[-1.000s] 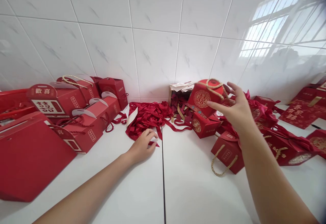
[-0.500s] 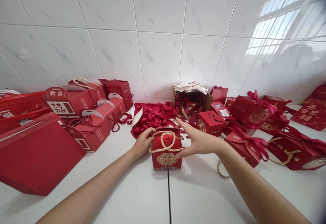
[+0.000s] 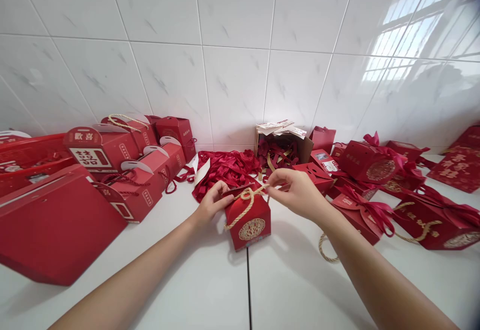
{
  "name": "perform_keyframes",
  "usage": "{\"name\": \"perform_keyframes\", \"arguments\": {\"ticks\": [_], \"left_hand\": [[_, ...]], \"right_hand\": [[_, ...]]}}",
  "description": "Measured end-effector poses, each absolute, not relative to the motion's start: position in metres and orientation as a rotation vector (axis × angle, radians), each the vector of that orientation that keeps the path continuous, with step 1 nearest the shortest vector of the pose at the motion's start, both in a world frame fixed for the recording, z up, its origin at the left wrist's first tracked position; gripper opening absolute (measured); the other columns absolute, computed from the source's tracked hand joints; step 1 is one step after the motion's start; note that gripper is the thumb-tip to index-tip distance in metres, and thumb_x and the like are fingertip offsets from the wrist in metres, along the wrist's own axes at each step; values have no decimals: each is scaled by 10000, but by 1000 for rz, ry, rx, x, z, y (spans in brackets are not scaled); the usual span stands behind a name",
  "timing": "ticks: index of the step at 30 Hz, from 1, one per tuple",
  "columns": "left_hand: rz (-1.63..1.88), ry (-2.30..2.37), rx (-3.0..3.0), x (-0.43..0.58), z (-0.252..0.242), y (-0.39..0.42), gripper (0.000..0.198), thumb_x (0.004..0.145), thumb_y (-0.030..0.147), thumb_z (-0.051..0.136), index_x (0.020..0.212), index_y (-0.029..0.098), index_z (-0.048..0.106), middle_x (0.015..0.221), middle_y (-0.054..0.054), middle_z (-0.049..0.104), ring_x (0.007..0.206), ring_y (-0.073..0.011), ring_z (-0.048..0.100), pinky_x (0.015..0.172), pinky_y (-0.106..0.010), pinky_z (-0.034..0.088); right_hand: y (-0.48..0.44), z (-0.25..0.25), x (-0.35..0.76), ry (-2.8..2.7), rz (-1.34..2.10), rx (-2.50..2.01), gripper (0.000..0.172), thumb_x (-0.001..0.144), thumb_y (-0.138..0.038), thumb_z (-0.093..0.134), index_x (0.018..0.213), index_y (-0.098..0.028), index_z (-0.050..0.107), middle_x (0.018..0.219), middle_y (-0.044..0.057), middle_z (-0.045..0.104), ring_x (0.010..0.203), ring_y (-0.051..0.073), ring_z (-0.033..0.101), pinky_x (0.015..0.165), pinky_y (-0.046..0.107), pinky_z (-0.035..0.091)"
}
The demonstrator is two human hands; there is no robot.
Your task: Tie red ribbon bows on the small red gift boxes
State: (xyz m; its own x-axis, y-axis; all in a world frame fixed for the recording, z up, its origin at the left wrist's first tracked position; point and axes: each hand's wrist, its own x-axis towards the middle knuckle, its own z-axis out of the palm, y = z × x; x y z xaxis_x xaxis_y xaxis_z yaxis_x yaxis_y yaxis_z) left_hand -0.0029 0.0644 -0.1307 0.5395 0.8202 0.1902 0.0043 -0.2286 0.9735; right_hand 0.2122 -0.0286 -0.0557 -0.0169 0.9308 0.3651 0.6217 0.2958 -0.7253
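A small red gift box [image 3: 248, 240] with a round gold emblem stands in front of me on the white table, turned slightly. A twisted gold cord [image 3: 239, 217] lies over its top, with a loop or knot near the middle. My left hand [image 3: 212, 205] grips the box's upper left edge, its thumb lying along the top by the cord. At the box's upper right, my right hand [image 3: 294, 191] pinches the end of the cord and draws it out to the right. The fingertips of that hand are partly hidden.
Behind the box lies a heap of dark red ribbon [image 3: 228, 167]. An open carton [image 3: 303, 149] of ribbon scraps and cards stands against the tiled wall. Red boxes [image 3: 129, 190] line the left side, and bow-tied boxes [image 3: 358, 215] the right. A cord loop [image 3: 327, 256] lies beside my right forearm.
My right hand has closed from an open spread onto the cord and pulled it right. The box has turned and tilted a little, and the cord's loop has become smaller.
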Motion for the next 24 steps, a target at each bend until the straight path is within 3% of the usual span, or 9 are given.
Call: {"name": "perform_keyframes", "arguments": {"ticks": [5,10,12,14,16,18,19,21,24], "left_hand": [[695,663,1621,-10,-133,76,385,696,526,627,708,191,438,622,32,459,555,-112,439,537,-241,345],[474,612,1639,-19,-131,81,383,580,454,743,772,175,564,649,-11,563,591,-159,535,573,-292,416],[431,608,1647,-20,-131,80,394,534,361,785,824,185,585,690,-17,595,665,-188,576,615,-310,446],[410,606,1651,-19,-131,78,394,534,296,780,868,196,595,732,-23,616,742,-212,595,656,-325,463],[399,600,1650,-19,-131,76,373,547,264,755,883,204,603,748,-27,624,768,-224,599,672,-335,472],[391,588,1643,-19,-131,76,335,561,261,726,873,210,612,739,-30,623,752,-231,602,675,-353,479],[389,580,1637,-19,-130,77,311,572,275,711,861,212,616,734,-33,621,740,-235,603,676,-367,482],[393,565,1624,-20,-129,79,266,604,331,677,836,214,617,734,-44,621,729,-248,605,680,-395,485],[402,546,1612,-22,-128,81,274,655,431,639,812,208,613,753,-65,628,741,-264,606,680,-406,483]], "right_hand": [[-28,-50,221,-1434,340,-1399,103,778,-295,535,742,-219,476,651,-12,605,597,148,577,561,264,448],[-31,-44,238,-1471,225,-1659,130,779,-257,502,904,-222,505,576,-35,589,503,149,537,530,281,426],[-31,-46,241,-1597,202,-1743,221,775,-251,513,989,-207,543,750,30,657,637,185,609,582,312,467],[-30,-52,238,-1744,192,-1732,327,780,-266,538,1097,-188,562,1096,127,627,949,256,624,727,374,507],[-30,-59,230,-1830,159,-1660,400,796,-294,556,1182,-186,557,1389,161,422,1272,319,424,909,450,463],[-29,-65,219,-1896,162,-1561,417,827,-318,544,1228,-203,546,1497,124,279,1397,310,219,1035,485,369],[-29,-68,214,-1934,205,-1514,419,846,-327,526,1250,-218,534,1500,106,288,1405,290,208,1066,480,339],[-29,-70,208,-1999,356,-1450,415,881,-343,480,1282,-239,509,1436,86,417,1352,257,342,1075,452,345],[-32,-66,208,-2017,535,-1459,373,903,-375,444,1237,-245,548,1267,71,588,1160,242,544,960,420,454]]}}
